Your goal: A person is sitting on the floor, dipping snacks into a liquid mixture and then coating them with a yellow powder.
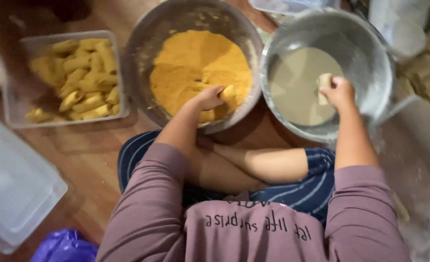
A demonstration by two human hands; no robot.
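Breading work is seen from above, with two metal bowls set side by side on the wooden floor in front of crossed legs. The left hand (pixel 210 97) is curled loosely over a coated roll (pixel 228 92) that lies on the orange crumbs (pixel 195 63) in the left bowl (pixel 142 43); the fingers are bent around it rather than clamped. The right hand (pixel 340 91) is closed on a pale uncoated roll (pixel 324 81), held just above or touching the pale batter (pixel 297 87) in the right bowl (pixel 370 43); which of the two cannot be told. At far left a clear container (pixel 120 73) is filled with finished crumbed rolls (pixel 84 77), and a clear lid (pixel 16 189) lies at near left beside a purple bag (pixel 64 246). The step in hand is judged to be dipping and crumbing at once. The next move would call for the pale roll to be wetted all round and for the crumbed one to be lifted gently, so that its coat is not rubbed off
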